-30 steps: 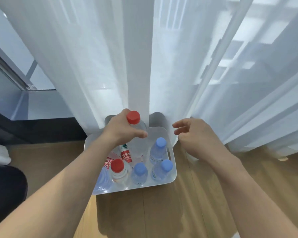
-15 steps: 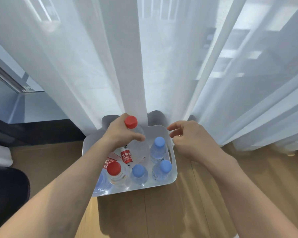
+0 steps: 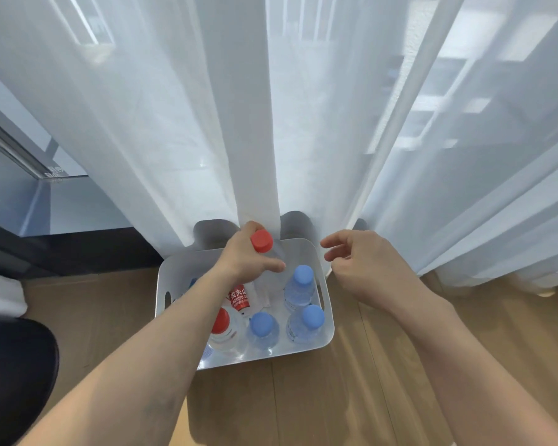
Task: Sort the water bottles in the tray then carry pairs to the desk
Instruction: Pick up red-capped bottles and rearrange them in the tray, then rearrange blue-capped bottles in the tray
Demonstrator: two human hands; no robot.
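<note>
A white tray [image 3: 325, 341] sits on the wooden floor against the curtain. My left hand [image 3: 244, 252] grips the neck of a clear red-capped bottle [image 3: 261, 241] with a red label, held tilted inside the tray's back half. A second red-capped bottle [image 3: 221, 320] stands at the front, partly behind my left forearm. Three blue-capped bottles stand upright: one at the right middle [image 3: 302, 275], one at the front centre [image 3: 261, 324], one at the front right [image 3: 313, 316]. My right hand [image 3: 364, 265] hovers just right of the tray's back corner, fingers loosely curled and holding nothing.
A sheer white curtain [image 3: 255, 123] hangs directly behind the tray and touches its back rim. A dark window sill [image 3: 62, 249] runs at the left. A black rounded object [image 3: 13, 375] sits at the lower left. Wooden floor [image 3: 335, 397] lies in front.
My left hand has kept its grip on the red-capped bottle and shifted it slightly toward the tray's back. My right hand stays open beside the tray.
</note>
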